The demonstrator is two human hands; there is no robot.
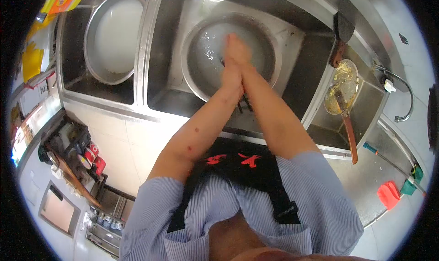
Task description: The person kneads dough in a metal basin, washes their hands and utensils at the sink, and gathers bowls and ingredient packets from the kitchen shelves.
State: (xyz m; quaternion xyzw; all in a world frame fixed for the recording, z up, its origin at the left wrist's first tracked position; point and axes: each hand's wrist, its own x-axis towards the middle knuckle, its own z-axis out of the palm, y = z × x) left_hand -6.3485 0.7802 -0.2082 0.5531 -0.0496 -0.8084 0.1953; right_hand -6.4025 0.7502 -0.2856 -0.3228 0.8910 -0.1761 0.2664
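Over the basin (185, 64), left hand (232, 79) meets right hand (239, 51), both stretched forward.

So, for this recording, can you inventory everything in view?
Sinks: three, grey, in a row
Basins: two, silver, left and middle sinks
Strainer: one, pale, right sink
Wooden-handled tools: two, brown and dark, on strainer and ledge
Tap: one, silver, far right
Yellow items: at least two, upper left
Background clutter: uncountable, mixed, left
Apron: one, black with red marks, on wearer
Striped shirt: one, blue-grey, on wearer
Hands: two, together over middle basin
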